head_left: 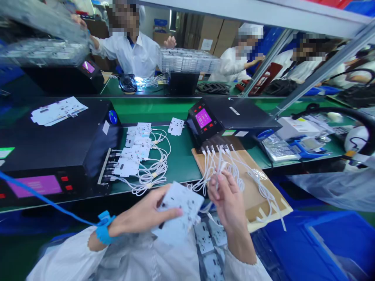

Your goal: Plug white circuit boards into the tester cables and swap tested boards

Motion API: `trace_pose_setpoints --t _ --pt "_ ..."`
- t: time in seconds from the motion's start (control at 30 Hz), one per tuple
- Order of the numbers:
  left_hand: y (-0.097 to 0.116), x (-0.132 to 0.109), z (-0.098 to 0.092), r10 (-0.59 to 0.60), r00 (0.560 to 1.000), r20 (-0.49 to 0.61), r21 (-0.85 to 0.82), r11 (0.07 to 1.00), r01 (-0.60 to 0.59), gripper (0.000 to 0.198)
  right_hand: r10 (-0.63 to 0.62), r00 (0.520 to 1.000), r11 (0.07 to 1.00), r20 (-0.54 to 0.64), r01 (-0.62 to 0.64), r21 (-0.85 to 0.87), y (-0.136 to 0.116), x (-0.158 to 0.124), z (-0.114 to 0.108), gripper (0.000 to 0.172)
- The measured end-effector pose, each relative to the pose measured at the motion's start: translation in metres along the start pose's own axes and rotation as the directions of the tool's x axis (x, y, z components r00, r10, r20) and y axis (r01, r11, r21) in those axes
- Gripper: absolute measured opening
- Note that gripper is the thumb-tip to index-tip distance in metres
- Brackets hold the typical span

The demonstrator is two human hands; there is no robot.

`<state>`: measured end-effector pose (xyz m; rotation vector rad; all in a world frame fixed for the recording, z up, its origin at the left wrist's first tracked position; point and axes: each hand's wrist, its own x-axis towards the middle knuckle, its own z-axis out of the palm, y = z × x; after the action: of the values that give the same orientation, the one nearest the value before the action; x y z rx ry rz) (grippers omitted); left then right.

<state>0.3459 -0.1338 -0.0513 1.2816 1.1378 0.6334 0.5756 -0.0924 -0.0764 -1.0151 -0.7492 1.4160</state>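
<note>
Left hand (pixel 140 214) grips a white card (pixel 181 207) — right hand (pixel 225 199) pinches apparently a cable (pixel 218 175), black unit (pixel 234 115) beyond.

Edge of the white printed card (pixel 178 210) partly hidden behind the left hand (pixel 140 216), with its small print too tiny to read, and the end of the white cable (pixel 218 175) lost among the fingers of the right hand (pixel 227 199). Readout on the magenta screen (pixel 203 118) too small to make out. Lower part of the blue crate (pixel 304 249) cut off by the bottom and right picture edges, and the stack of clear plastic trays (pixel 38 48) blurred and cut off at the top left corner.
</note>
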Motion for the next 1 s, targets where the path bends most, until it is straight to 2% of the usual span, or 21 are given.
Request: trace_pose_setpoints --t 0.07,0.1,0.2,0.3,0.4,0.47,0.57,0.63,0.7,0.77,0.8,0.87,1.0 --pt "0.003 -0.002 -0.017 -0.001 0.994 -0.108 -0.097 0.995 -0.009 0.054 -0.040 0.999 0.991 -0.019 0.037 -0.126 0.000 -0.008 -0.007 0.038" --pt "0.004 -0.003 -0.025 -0.002 0.987 -0.161 -0.149 0.989 -0.022 0.059 -0.043 0.999 0.978 0.015 0.045 -0.202 0.001 -0.013 -0.009 0.038" --pt "0.006 -0.001 -0.041 -0.015 0.966 -0.259 -0.238 0.970 -0.049 0.083 0.004 0.975 0.913 0.220 0.086 -0.398 0.006 -0.024 -0.011 0.037" --pt "0.005 0.001 -0.048 -0.002 0.949 -0.317 -0.206 0.976 -0.067 0.094 -0.054 0.922 0.816 0.383 0.262 -0.516 0.009 -0.030 -0.003 0.027" --pt "0.004 0.002 -0.050 0.024 0.941 -0.339 -0.162 0.983 -0.084 0.094 -0.207 0.861 0.683 0.465 0.468 -0.561 0.009 -0.031 0.009 0.015" --pt "0.004 0.002 -0.051 0.022 0.940 -0.340 -0.131 0.989 -0.070 0.096 -0.276 0.815 0.613 0.509 0.557 -0.560 0.008 -0.030 0.014 0.013" --pt "0.005 0.001 -0.056 0.017 0.948 -0.319 -0.043 0.999 -0.032 0.098 -0.367 0.743 0.509 0.559 0.664 -0.548 0.008 -0.032 0.016 0.012" --pt "0.006 -0.001 -0.060 0.011 0.954 -0.298 -0.006 1.000 -0.013 0.097 -0.436 0.678 0.376 0.591 0.735 -0.565 0.008 -0.034 0.014 0.012" --pt "0.006 -0.002 -0.065 0.008 0.954 -0.299 -0.013 1.000 -0.013 0.096 -0.500 0.577 0.135 0.646 0.789 -0.600 0.007 -0.036 0.013 0.011" --pt "0.007 -0.003 -0.067 0.020 0.942 -0.334 -0.030 0.999 -0.032 0.095 -0.526 0.462 -0.120 0.714 0.791 -0.600 0.007 -0.038 0.015 0.011" --pt "0.007 -0.003 -0.068 0.028 0.936 -0.352 -0.036 0.998 -0.043 0.095 -0.523 0.415 -0.206 0.744 0.786 -0.583 0.008 -0.038 0.016 0.010" --pt "0.007 -0.003 -0.066 0.031 0.933 -0.360 -0.042 0.998 -0.049 0.095 -0.506 0.360 -0.272 0.784 0.796 -0.541 0.009 -0.038 0.022 0.010" --pt "0.005 0.001 -0.061 0.007 0.951 -0.310 -0.035 0.999 -0.019 0.095 -0.500 0.317 -0.255 0.806 0.836 -0.487 0.015 -0.035 0.029 0.011"
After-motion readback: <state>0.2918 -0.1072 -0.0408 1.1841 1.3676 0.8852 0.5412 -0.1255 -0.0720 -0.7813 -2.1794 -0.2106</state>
